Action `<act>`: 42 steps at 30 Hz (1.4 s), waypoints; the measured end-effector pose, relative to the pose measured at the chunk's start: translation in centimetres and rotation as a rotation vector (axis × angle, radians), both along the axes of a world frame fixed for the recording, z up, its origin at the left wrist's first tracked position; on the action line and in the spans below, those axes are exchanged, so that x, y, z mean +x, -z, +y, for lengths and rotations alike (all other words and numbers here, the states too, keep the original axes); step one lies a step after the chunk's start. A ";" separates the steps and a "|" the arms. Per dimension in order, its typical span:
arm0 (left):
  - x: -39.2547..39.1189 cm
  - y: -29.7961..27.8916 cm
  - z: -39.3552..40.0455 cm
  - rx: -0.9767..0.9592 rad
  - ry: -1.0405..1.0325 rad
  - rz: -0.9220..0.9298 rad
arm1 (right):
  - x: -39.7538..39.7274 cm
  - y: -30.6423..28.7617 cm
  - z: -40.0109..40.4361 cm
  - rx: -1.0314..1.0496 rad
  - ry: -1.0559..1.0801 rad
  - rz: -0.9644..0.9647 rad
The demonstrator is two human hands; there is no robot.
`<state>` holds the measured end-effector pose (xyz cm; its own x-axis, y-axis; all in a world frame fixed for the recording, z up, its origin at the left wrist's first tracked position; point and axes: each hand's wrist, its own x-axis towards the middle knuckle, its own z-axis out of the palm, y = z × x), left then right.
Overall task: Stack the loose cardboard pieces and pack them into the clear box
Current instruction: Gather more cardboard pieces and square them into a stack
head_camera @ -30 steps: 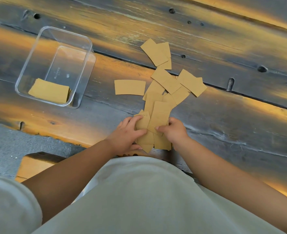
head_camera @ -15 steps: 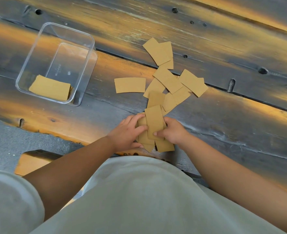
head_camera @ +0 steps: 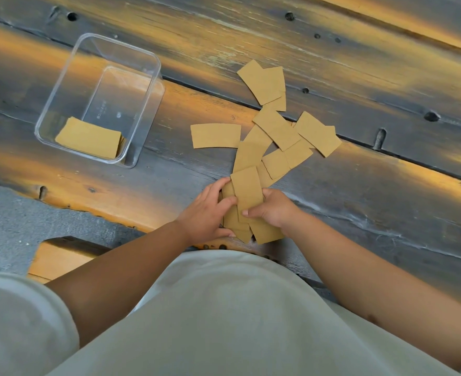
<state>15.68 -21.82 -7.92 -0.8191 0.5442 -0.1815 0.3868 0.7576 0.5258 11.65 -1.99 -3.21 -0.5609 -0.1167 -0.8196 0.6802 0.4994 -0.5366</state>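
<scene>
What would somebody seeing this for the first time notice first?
Probably the scatter of tan cardboard pieces fanned across the dark wooden table, with the left hand and right hand squeezing a small stack together at the near edge. Next, the clear box at upper left, already holding a few pieces.

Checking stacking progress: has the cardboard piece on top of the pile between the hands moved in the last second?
Yes. The top piece slid toward the person, away from the lone piece.
</scene>
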 end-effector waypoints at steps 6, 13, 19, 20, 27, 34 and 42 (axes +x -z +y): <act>0.6 -0.2 0.2 0.036 -0.052 0.046 | 0.9 0.5 -1.1 0.091 -0.081 0.156; 0.4 -2.8 -0.6 0.139 -0.074 0.110 | 1.2 -2.0 0.0 0.400 -0.310 0.439; 0.1 -7.4 -0.2 0.326 -0.166 0.303 | 2.9 -4.9 2.4 0.679 -0.623 0.754; -0.1 -8.3 0.3 0.372 -0.167 0.359 | 3.4 -5.1 2.6 0.722 -0.683 0.788; -3.3 -9.5 2.9 0.006 -0.030 0.259 | 5.4 -4.6 2.8 0.836 -0.781 0.779; -2.3 -4.9 1.4 0.105 -0.129 -0.030 | 5.7 -3.1 4.3 0.739 -0.637 0.762; -2.1 -3.0 1.2 0.182 -0.157 -0.128 | 6.9 -1.0 5.5 0.512 -0.478 0.682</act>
